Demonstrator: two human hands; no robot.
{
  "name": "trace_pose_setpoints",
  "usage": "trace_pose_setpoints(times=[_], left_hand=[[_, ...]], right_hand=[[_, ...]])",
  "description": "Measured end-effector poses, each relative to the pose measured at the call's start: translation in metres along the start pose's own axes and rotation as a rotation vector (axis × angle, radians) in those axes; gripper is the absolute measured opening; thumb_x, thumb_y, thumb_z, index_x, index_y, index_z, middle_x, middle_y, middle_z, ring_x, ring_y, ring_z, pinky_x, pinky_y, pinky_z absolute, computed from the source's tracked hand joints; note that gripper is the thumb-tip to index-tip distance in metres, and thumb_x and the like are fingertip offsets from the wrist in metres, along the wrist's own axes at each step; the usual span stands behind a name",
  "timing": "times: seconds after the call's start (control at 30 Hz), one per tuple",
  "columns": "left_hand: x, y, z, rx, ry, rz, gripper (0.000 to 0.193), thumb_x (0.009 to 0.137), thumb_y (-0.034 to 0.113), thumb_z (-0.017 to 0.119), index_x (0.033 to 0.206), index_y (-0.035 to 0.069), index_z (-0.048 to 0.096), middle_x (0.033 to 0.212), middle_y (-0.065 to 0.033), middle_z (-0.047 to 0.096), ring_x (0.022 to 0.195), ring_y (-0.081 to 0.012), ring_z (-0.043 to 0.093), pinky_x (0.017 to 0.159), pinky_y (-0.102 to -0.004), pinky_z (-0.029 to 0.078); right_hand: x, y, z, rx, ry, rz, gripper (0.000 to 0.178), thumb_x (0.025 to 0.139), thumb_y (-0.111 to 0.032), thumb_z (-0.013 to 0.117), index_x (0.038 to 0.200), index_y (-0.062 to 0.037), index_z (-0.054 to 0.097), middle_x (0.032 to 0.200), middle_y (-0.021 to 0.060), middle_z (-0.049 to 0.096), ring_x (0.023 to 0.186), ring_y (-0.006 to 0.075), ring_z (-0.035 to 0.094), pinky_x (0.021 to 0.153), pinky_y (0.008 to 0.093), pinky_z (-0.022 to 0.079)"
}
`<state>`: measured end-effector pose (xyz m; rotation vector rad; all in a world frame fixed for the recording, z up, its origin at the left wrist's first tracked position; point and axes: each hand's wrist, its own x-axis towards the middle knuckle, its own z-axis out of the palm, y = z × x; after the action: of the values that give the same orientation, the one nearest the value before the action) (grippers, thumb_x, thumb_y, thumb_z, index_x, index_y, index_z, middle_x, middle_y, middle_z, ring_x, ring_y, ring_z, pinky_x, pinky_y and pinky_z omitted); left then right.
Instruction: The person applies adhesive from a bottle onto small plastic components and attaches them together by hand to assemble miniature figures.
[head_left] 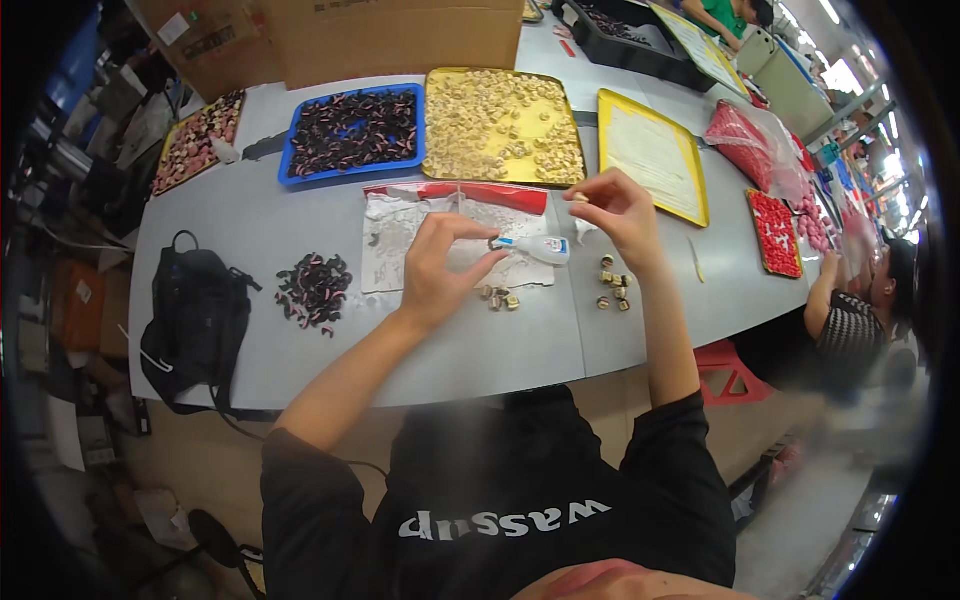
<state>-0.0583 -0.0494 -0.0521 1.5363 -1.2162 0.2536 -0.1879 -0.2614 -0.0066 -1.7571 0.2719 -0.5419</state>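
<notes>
My left hand (440,265) pinches a small dark piece (494,241) between thumb and forefinger. Right beside it is the blue tip of a small white glue bottle (542,250), which lies over a white, stained work sheet (390,265). Whether the tip touches the piece I cannot tell. Higher and to the right, my right hand (628,215) holds a small gold-coloured piece (580,197) in its fingertips. Several gold-and-dark pieces (614,282) lie below my right hand, and a few more (498,298) sit at the sheet's front edge. Left of the sheet is a pile of dark curved pieces with pink edges (314,290).
Along the back stand a blue tray of dark pieces (287,160), a yellow tray of gold pieces (535,110) and a yellow tray with a white layer (703,200). A black bag (197,320) lies left. A co-worker (865,300) sits right, by a red-filled tray (775,235).
</notes>
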Motion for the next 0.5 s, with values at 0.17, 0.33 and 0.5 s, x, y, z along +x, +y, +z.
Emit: trace_pose_setpoints(times=[0.17, 0.33, 0.5], left_hand=[[0.003, -0.004, 0.0, 0.0, 0.082, -0.017, 0.032, 0.066, 0.005, 0.081, 0.092, 0.005, 0.062, 0.092, -0.007, 0.064, 0.088, -0.0203, 0.059, 0.08, -0.031, 0.047], [0.003, -0.009, 0.002, 0.015, 0.101, -0.068, 0.034, 0.068, 0.006, 0.081, 0.094, 0.004, 0.059, 0.094, -0.0071, 0.063, 0.089, -0.0174, 0.06, 0.081, -0.0294, 0.048], [-0.003, -0.012, 0.001, -0.032, 0.037, -0.13, 0.038, 0.07, 0.003, 0.079, 0.098, 0.002, 0.054, 0.098, -0.0089, 0.061, 0.093, -0.0156, 0.06, 0.083, -0.0272, 0.049]], right_hand=[[0.016, 0.01, 0.049, 0.231, -0.124, 0.025, 0.018, 0.076, 0.001, 0.07, 0.093, 0.0014, 0.064, 0.091, 0.0068, 0.065, 0.08, 0.011, 0.062, 0.072, 0.0241, 0.051], [0.004, 0.021, 0.057, 0.247, -0.137, -0.033, 0.02, 0.083, 0.002, 0.062, 0.103, 0.0014, 0.066, 0.104, 0.0095, 0.06, 0.092, 0.0149, 0.06, 0.08, 0.0269, 0.052], [0.001, 0.022, 0.067, 0.266, -0.131, -0.128, 0.02, 0.083, 0.003, 0.06, 0.102, 0.0012, 0.066, 0.1, 0.0089, 0.058, 0.092, 0.0143, 0.058, 0.08, 0.0257, 0.051]])
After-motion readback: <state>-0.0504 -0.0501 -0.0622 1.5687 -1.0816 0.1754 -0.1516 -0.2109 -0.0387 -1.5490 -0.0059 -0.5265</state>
